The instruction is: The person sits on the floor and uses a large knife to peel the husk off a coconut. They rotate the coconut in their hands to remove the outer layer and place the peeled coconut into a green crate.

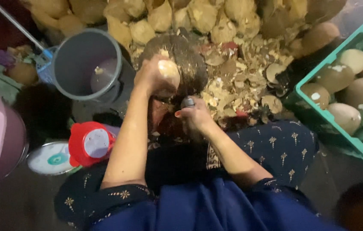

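Two hands at work: left hand [152,78] clasping a pale coconut [168,72] atop the dark round block [185,60]; right hand [194,115] just below, clenched on what looks like a tool handle [187,102].

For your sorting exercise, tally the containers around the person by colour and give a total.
Grey bucket: 1
Green crate: 1
Pink tub: 1
Red jug: 1
Total: 4
The left hand holds a coconut; the right hand grips a tool handle.
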